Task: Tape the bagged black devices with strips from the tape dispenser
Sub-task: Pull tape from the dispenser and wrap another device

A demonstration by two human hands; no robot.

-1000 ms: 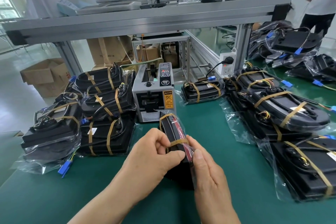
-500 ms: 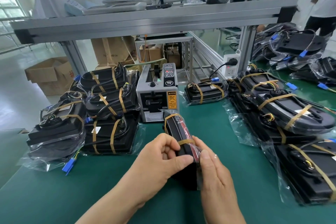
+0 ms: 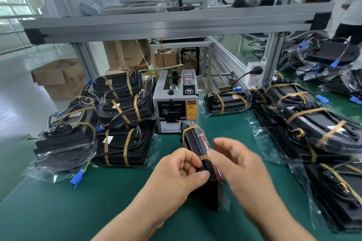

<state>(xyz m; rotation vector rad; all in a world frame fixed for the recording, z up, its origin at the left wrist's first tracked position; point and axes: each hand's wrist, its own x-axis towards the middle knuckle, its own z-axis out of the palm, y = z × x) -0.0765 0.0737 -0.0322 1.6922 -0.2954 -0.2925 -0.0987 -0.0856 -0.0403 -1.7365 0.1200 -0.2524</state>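
Bagged black device (image 3: 197,143) stands edgewise on the desk (image 3: 68,211) before the tape dispenser (image 3: 175,107). The left hand (image 3: 176,174) holds it with curled fingers. The right hand (image 3: 244,168) is blurred beside it, fingers loosely spread.

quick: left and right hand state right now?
Left hand: closed, gripping the bagged black device standing on edge.
Right hand: open, blurred, fingers relaxed beside the device, holding nothing visible.

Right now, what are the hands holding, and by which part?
The left hand grips the bagged black device by its top edge, beside the near tape strip. The right hand is blurred beside it; its hold cannot be told.
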